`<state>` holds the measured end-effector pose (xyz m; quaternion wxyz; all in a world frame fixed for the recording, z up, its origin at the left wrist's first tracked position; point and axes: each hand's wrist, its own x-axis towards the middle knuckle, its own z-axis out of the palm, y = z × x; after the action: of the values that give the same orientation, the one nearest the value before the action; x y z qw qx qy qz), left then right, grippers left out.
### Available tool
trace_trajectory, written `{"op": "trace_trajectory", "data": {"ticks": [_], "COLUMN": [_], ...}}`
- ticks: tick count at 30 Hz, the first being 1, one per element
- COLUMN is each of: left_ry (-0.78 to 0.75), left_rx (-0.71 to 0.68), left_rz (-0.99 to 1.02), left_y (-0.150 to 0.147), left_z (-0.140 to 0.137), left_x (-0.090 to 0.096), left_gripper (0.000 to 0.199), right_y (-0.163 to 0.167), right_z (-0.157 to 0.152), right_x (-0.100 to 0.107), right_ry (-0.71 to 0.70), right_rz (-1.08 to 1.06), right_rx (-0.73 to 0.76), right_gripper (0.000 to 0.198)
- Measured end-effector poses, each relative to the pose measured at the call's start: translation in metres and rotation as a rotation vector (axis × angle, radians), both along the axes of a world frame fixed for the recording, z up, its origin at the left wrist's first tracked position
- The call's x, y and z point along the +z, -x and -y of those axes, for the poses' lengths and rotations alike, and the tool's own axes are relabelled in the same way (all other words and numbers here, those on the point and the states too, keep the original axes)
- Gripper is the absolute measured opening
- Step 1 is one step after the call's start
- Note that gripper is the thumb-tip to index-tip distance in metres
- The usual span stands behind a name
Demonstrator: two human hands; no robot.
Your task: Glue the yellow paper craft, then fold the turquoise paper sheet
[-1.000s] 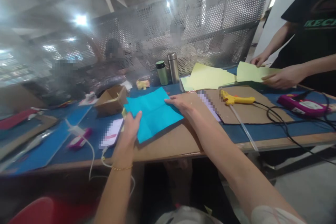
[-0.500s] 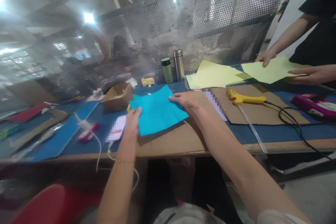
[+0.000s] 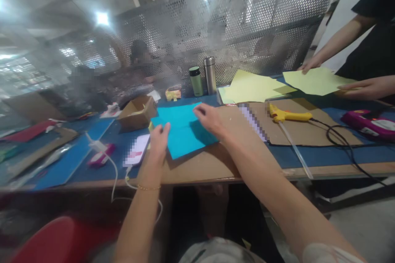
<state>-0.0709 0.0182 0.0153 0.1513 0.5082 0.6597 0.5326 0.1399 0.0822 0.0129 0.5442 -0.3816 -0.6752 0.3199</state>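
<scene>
A blue sheet (image 3: 182,129) lies on a brown board (image 3: 212,160) near the table's front edge. The left hand (image 3: 159,143) rests on the sheet's near left corner, fingers together and flat, pressing it down. The right hand (image 3: 207,118) sits at the sheet's right edge with fingers curled; it looks to be pinching the edge over toward the middle, though blur keeps me from telling for sure. A phone (image 3: 136,150) lies just left of the left hand, a small box (image 3: 138,112) behind it. Two flasks (image 3: 203,76) stand at the back. A yellow glue gun (image 3: 285,114) lies to the right. A co-worker's hands (image 3: 359,87) hold yellow paper (image 3: 314,81) at far right
</scene>
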Motion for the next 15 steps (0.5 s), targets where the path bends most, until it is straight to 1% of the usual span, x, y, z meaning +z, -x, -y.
{"op": "trace_trajectory", "data": {"ticks": [1,2,4,6,10,15], "left_ry": [0.002,0.002,0.000,0.000,0.001,0.000], "left_rx": [-0.018,-0.038,-0.073,-0.102,-0.139,-0.144], "left_rz": [-0.024,-0.041,-0.068,-0.084,-0.078,-0.044], "left_y": [-0.004,-0.007,-0.013,-0.017,-0.019,-0.022], "left_z": [0.001,0.001,0.002,0.003,0.004,0.001], "left_x": [0.002,0.004,0.006,0.007,0.006,0.004], "left_gripper": [0.048,0.049,0.050,0.049,0.047,0.037], "right_y": [0.010,0.020,0.036,0.044,0.046,0.049], "right_z": [0.005,0.009,0.015,0.017,0.017,0.018], "right_x": [0.000,-0.001,-0.004,-0.007,-0.012,-0.012], "right_ry": [-0.044,-0.074,-0.093,-0.090,-0.041,-0.012], "right_rz": [0.076,0.147,0.279,0.351,0.331,0.313], "right_rx": [0.093,0.143,0.150,0.126,0.100,0.059], "right_gripper": [0.015,0.014,0.015,0.017,0.019,0.017]}}
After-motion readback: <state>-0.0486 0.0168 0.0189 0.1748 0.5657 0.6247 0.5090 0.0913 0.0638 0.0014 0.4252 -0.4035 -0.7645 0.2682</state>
